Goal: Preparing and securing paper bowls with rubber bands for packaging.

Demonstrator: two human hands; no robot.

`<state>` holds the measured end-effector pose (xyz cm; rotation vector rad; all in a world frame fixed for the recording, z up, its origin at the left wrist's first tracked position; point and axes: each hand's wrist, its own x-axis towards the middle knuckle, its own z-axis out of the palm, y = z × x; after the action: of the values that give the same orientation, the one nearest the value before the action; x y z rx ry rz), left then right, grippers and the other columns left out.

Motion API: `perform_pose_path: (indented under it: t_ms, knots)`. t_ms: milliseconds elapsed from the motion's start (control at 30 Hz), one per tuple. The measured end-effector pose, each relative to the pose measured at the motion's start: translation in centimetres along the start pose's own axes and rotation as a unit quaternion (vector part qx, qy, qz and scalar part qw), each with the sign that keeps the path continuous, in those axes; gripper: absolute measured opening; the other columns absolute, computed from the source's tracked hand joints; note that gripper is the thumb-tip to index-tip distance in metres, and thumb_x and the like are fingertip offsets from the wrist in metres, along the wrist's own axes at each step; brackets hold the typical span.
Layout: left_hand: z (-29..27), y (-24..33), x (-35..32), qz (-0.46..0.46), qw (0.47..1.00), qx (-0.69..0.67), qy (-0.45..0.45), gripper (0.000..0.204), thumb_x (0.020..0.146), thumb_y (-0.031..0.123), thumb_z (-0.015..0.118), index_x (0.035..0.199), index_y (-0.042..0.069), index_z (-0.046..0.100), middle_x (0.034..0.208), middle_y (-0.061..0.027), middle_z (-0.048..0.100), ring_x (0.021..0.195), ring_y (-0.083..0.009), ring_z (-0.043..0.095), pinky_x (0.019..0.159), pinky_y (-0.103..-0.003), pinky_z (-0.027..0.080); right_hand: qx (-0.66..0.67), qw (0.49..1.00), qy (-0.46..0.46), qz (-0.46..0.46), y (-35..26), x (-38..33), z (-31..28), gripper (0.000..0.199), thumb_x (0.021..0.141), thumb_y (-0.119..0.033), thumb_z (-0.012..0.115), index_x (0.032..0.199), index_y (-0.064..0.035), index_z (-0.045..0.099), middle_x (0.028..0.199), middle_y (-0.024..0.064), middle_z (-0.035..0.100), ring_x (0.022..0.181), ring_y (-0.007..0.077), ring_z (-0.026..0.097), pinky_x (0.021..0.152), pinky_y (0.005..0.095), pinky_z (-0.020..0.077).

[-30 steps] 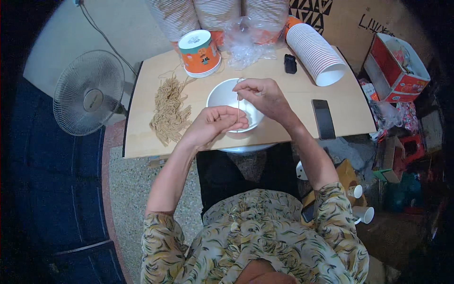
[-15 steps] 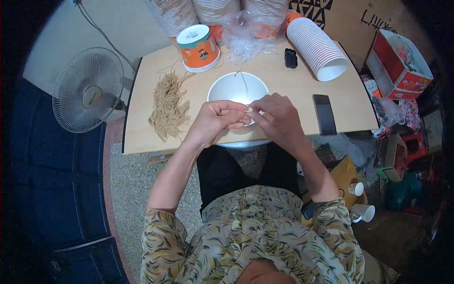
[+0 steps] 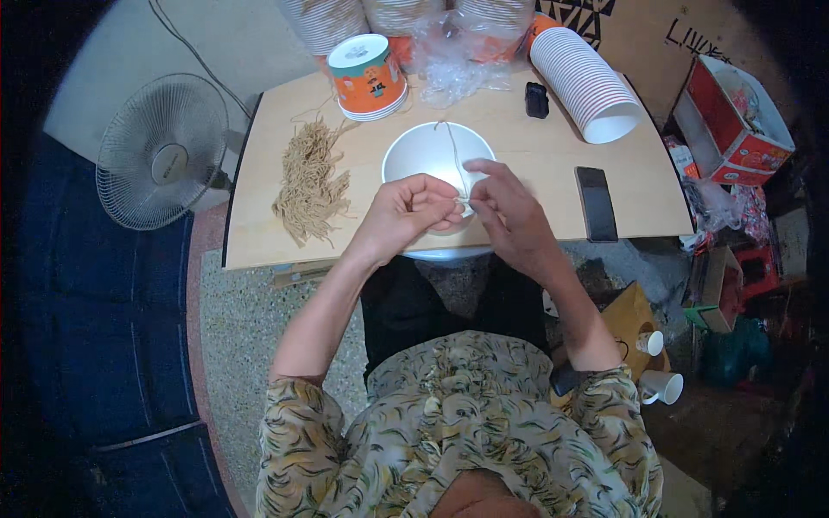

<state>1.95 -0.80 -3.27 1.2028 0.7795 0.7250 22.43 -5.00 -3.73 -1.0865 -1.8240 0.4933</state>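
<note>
Currently, string point(image 3: 458, 164) pinched between left fingers point(image 3: 426, 183).

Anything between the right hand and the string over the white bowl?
Nothing visible: the right hand is at the string, over the bowl, with the left hand alongside. Exact contact is too small to tell.

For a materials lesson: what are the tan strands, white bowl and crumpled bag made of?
Tan strands: perhaps cotton or jute; matt, limp, tangled.
White bowl: maybe coated paper or plastic; smooth, soft sheen.
Crumpled bag: likely clear plastic film; shiny, see-through.
</note>
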Motion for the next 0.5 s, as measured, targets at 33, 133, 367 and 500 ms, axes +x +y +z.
perform_pose_path:
  t_ms: [33, 133, 367, 500]
  knots:
    - [0.0, 0.0, -0.1, -0.001, 1.0, 0.0, -0.002, 0.018, 0.094, 0.004, 0.065, 0.111, -0.003, 0.061, 0.097, -0.0109, 0.072, 0.091, -0.0167, 0.071, 0.081, -0.028, 0.059, -0.001, 1.0, 0.001, 0.001, 0.0, 0.3, 0.0, 0.012, 0.087, -0.006, 0.064, 0.096, -0.0032, 0.057, 0.104, 0.0138, 0.062, 0.088, 0.0304, 0.065, 0.079, 0.0413, 0.0504]
    - [-0.1, -0.1, -0.3, 0.038, 0.999, 0.021, 0.003, 0.016, 0.096, 0.006, 0.064, 0.111, 0.001, 0.062, 0.097, -0.0066, 0.071, 0.087, -0.0102, 0.068, 0.075, -0.022, 0.055, -0.095, 0.984, 0.015, -0.15, 0.3, 1.3, 0.0, 0.01, 0.089, -0.002, 0.06, 0.097, -0.0022, 0.055, 0.101, 0.0167, 0.061, 0.091, 0.0327, 0.064, 0.075, 0.0408, 0.0508]
    - [-1.4, -1.2, -0.2, 0.091, 0.993, 0.071, 0.008, 0.02, 0.095, 0.004, 0.064, 0.114, -0.004, 0.061, 0.097, -0.0067, 0.071, 0.086, -0.0078, 0.066, 0.075, -0.022, 0.053, 0.033, 0.998, -0.049, -0.001, 0.6, 1.5, 0.6, 0.007, 0.091, -0.002, 0.059, 0.097, -0.0011, 0.055, 0.085, 0.0161, 0.065, 0.075, 0.0309, 0.064, 0.065, 0.0389, 0.0495]
    - [-2.0, -1.4, -0.7, 0.103, 0.982, 0.158, 0.024, 0.018, 0.097, 0.008, 0.064, 0.111, -0.003, 0.065, 0.096, -0.0047, 0.07, 0.086, -0.0071, 0.065, 0.075, -0.022, 0.052, 0.07, 0.997, -0.038, 0.025, -0.1, 2.0, 1.1, 0.005, 0.091, -0.003, 0.061, 0.094, 0.0003, 0.058, 0.071, 0.0115, 0.061, 0.061, 0.0192, 0.06, 0.056, 0.0346, 0.0475]
